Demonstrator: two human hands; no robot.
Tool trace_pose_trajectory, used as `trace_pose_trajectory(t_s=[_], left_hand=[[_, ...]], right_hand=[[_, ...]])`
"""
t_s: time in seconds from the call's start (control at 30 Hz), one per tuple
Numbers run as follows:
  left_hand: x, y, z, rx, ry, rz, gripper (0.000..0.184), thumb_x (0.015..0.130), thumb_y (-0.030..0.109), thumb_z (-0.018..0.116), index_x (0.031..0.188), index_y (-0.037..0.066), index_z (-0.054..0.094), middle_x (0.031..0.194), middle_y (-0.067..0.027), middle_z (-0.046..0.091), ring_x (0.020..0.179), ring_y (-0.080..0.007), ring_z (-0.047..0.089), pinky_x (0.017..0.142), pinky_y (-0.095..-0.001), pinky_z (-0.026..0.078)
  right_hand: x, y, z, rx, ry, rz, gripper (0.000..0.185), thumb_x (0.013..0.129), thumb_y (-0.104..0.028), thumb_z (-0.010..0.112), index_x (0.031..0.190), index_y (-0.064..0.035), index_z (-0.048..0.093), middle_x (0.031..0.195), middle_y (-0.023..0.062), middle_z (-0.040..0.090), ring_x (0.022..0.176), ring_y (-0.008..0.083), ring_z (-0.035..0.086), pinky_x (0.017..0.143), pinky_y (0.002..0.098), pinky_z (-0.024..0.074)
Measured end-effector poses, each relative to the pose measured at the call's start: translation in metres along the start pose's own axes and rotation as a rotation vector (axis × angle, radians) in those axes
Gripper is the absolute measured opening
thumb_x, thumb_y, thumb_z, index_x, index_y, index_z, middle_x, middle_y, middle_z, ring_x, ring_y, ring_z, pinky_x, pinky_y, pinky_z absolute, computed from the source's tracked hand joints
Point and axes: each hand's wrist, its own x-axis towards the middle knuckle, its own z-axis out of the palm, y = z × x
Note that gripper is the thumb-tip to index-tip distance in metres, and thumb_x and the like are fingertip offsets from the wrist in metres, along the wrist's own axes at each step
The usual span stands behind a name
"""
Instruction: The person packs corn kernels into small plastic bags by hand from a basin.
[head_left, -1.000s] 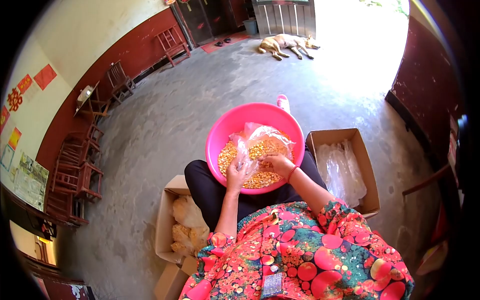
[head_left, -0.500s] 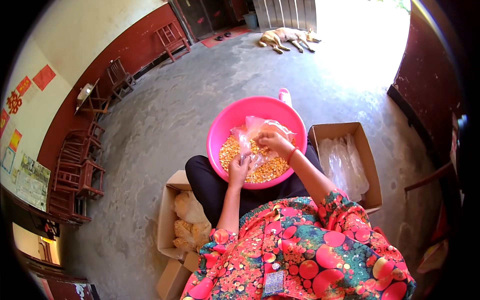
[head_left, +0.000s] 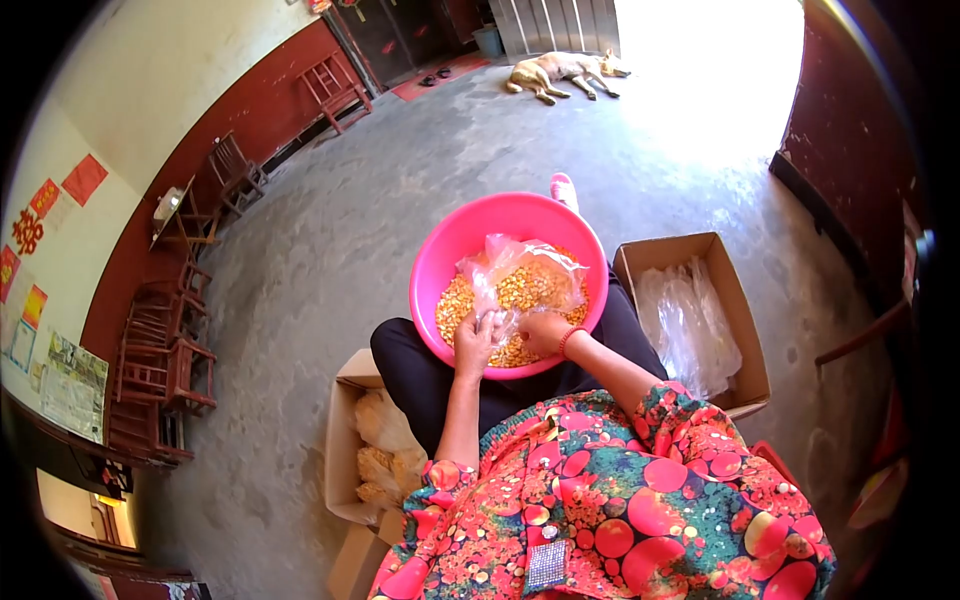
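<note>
The lap [head_left: 405, 365] carries a pink basin [head_left: 447, 255]; the grey floor [head_left: 300, 250], cardboard boxes [head_left: 342, 445] and a dog [head_left: 558, 70]

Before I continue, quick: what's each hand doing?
Left hand: closed on the plastic bag.
Right hand: curled at the bag; whether it grips anything cannot be told.

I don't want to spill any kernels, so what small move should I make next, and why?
Perhaps gather a few kernels with your right hand, low inside the pink basin: that hand is right by them, your left hand pinches the clear bag, and the basin's wall should catch strays.
</note>
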Motion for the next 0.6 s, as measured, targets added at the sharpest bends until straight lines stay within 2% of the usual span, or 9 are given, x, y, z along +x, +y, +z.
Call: trace_pose_trajectory(t_s=[0.07,0.17,0.2,0.27,0.3,0.53,0.6], left_hand=[[0.0,-0.003,0.001,-0.023,0.009,0.046,0.014,0.081,0.013,0.049,0.091,0.007,0.058,0.064,0.0026,0.051,0.049,-0.0026,0.043,0.043,-0.017,0.037],[0.002,-0.007,0.0,-0.012,0.009,0.053,0.014,0.081,0.012,0.049,0.09,0.006,0.058,0.064,0.0023,0.052,0.049,-0.0026,0.042,0.044,-0.017,0.037],[0.002,-0.005,0.0,-0.01,0.007,0.056,0.014,0.081,0.012,0.049,0.09,0.006,0.058,0.064,0.0023,0.052,0.049,-0.0026,0.042,0.044,-0.017,0.037],[0.0,-0.002,0.0,-0.001,0.003,0.014,0.014,0.08,0.011,0.05,0.09,0.006,0.058,0.064,0.0019,0.052,0.05,-0.0027,0.043,0.045,-0.0169,0.037],[0.0,-0.002,0.0,-0.016,0.008,-0.011,0.013,0.08,0.01,0.05,0.09,0.006,0.058,0.065,0.0013,0.052,0.05,-0.0028,0.043,0.045,-0.0168,0.037],[0.001,-0.004,0.0,-0.034,-0.009,-0.007,0.014,0.08,0.009,0.05,0.09,0.006,0.058,0.065,0.0008,0.053,0.05,-0.0031,0.044,0.046,-0.0169,0.038],[0.001,-0.004,0.0,-0.023,0.0,0.004,0.014,0.08,0.009,0.049,0.09,0.005,0.058,0.066,0.0005,0.053,0.051,-0.0033,0.045,0.046,-0.0172,0.039]], right_hand=[[0.004,0.001,0.006,-0.094,0.168,0.22,0.022,0.063,-0.012,0.052,0.081,-0.0038,0.062,0.08,0.0149,0.059,0.081,0.0266,0.057,0.068,0.0369,0.0459],[0.012,0.002,0.018,-0.167,0.164,0.324,0.026,0.064,-0.015,0.053,0.086,-0.004,0.061,0.089,0.015,0.058,0.085,0.0269,0.056,0.07,0.0366,0.0458],[0.012,-0.002,0.015,-0.166,0.169,0.325,0.026,0.064,-0.015,0.053,0.086,-0.004,0.061,0.089,0.015,0.058,0.085,0.0269,0.056,0.07,0.0366,0.0458],[0.01,-0.01,0.008,-0.177,-0.071,0.183,0.026,0.069,-0.02,0.046,0.082,-0.0034,0.061,0.083,0.0161,0.059,0.082,0.0301,0.057,0.071,0.0383,0.0447],[0.008,-0.012,0.005,-0.158,-0.073,0.101,0.029,0.07,-0.025,0.044,0.082,-0.0039,0.061,0.085,0.0169,0.059,0.08,0.03,0.057,0.07,0.0389,0.0445],[0.012,-0.004,0.013,-0.088,-0.12,0.086,0.029,0.07,-0.026,0.044,0.08,-0.0044,0.061,0.08,0.017,0.059,0.075,0.0313,0.056,0.066,0.041,0.0436],[0.014,0.001,0.015,-0.045,-0.028,0.048,0.028,0.07,-0.026,0.044,0.077,-0.0038,0.06,0.077,0.0171,0.058,0.073,0.0319,0.056,0.065,0.0417,0.0427]])
